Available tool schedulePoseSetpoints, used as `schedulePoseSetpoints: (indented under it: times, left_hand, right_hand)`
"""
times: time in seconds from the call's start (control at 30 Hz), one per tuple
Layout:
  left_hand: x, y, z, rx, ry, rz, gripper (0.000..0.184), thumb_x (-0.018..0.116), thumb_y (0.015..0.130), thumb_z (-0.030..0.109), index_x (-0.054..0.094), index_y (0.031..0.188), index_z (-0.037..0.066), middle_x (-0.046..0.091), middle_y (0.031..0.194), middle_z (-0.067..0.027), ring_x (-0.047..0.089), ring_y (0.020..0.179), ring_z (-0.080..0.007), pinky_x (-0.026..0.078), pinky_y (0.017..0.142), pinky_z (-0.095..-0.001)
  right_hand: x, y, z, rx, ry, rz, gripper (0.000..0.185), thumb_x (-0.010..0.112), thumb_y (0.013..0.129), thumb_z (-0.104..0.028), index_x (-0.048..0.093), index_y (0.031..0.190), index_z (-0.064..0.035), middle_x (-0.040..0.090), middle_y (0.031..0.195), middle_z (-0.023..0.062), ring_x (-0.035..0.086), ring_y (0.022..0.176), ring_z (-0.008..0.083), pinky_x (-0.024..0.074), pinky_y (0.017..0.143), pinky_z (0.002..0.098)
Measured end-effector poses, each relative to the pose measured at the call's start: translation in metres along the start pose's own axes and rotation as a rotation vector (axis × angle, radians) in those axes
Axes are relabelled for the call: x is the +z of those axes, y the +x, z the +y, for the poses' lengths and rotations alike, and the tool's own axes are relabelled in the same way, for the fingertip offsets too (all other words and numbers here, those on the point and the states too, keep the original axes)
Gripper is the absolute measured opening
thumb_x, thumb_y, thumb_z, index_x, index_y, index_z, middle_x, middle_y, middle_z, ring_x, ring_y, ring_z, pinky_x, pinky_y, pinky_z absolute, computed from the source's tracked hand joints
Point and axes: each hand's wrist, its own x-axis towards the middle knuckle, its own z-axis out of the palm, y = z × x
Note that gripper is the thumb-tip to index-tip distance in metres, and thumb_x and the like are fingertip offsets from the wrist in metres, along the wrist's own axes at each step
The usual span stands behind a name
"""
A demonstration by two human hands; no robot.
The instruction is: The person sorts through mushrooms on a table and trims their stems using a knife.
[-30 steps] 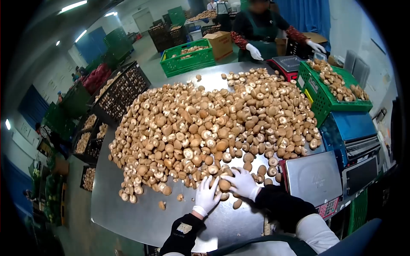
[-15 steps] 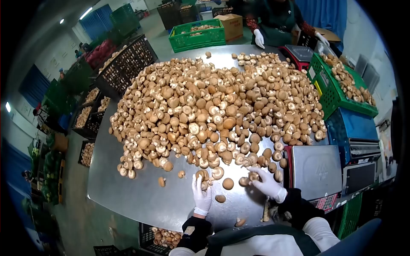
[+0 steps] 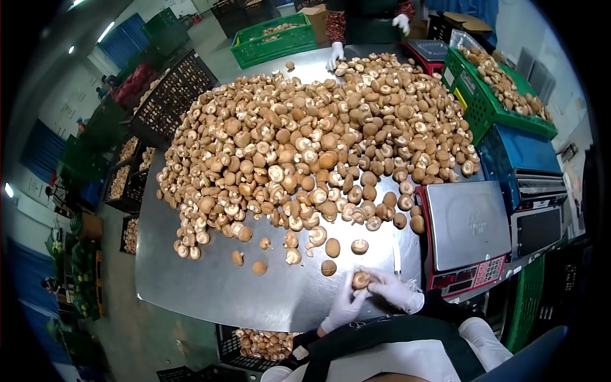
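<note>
Close to the near edge of the metal table, a brown shiitake mushroom (image 3: pixel 361 280) is pinched between my two white-gloved hands. My left hand (image 3: pixel 344 307) closes on it from the left and below. From the right, my right hand (image 3: pixel 393 290) has its fingers closed against the same mushroom, partly covering it. Just beyond them lie a loose mushroom (image 3: pixel 359 246) and another cap (image 3: pixel 328 268). A big heap of mushrooms (image 3: pixel 273 146) spreads over the middle and far part of the table.
To the right stands a scale (image 3: pixel 468 223) with a red frame, beside a blue machine (image 3: pixel 519 169) and a green crate (image 3: pixel 474 95) of mushrooms. A black crate (image 3: pixel 232 356) sits below the near edge. Across the table a co-worker's gloved hand (image 3: pixel 335 56) touches the heap's far side.
My hands have come together nearer the table's edge, now on one mushroom. More mushrooms lie apart from the heap. The co-worker's hand has moved onto the mushrooms. The view has shifted slightly.
</note>
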Motion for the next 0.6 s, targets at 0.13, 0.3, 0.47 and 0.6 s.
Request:
schedulePoseSetpoints:
  times: [0.13, 0.3, 0.47, 0.6]
  left_hand:
    - [0.005, -0.01, 0.005, -0.202, -0.438, 0.077, 0.055, 0.052, 0.089, -0.007, 0.028, 0.138, -0.003, 0.049, 0.122, -0.0148, 0.058, 0.105, -0.0203, 0.049, 0.09, -0.0297]
    - [-0.019, -0.032, -0.003, -0.283, -0.545, 0.23, 0.047, 0.057, 0.085, -0.01, 0.036, 0.126, -0.004, 0.051, 0.118, -0.0146, 0.057, 0.106, -0.0219, 0.05, 0.089, -0.0312]
    - [-0.024, -0.052, 0.007, -0.454, -0.64, 0.385, 0.044, 0.057, 0.084, -0.01, 0.038, 0.123, -0.002, 0.053, 0.119, -0.0147, 0.059, 0.103, -0.0221, 0.052, 0.085, -0.0288]
    - [-0.025, -0.065, 0.008, -0.486, -0.715, 0.446, 0.041, 0.054, 0.087, -0.008, 0.037, 0.124, -0.002, 0.052, 0.122, -0.015, 0.058, 0.105, -0.0233, 0.051, 0.088, -0.0304]
  right_hand:
    - [0.003, -0.027, -0.014, -0.128, -0.851, 0.058, 0.052, 0.053, 0.086, -0.007, 0.041, 0.136, -0.0033, 0.054, 0.125, 0.0173, 0.058, 0.11, 0.0261, 0.0458, 0.093, 0.0312]
    - [-0.008, -0.041, -0.029, 0.073, -1.497, 0.534, 0.058, 0.068, 0.076, -0.025, 0.046, 0.125, -0.0015, 0.054, 0.103, 0.0178, 0.061, 0.088, 0.0341, 0.0516, 0.074, 0.0399]
    - [-0.03, -0.037, 0.007, 0.321, -1.433, 0.506, 0.065, 0.071, 0.075, -0.021, 0.041, 0.127, 0.0036, 0.055, 0.1, 0.0178, 0.062, 0.087, 0.0325, 0.052, 0.074, 0.0402]
    - [-0.029, -0.053, 0.001, 0.253, -0.17, 0.494, 0.042, 0.061, 0.08, -0.005, 0.047, 0.118, 0.0042, 0.059, 0.093, 0.0121, 0.063, 0.081, 0.0171, 0.0545, 0.071, 0.0285]
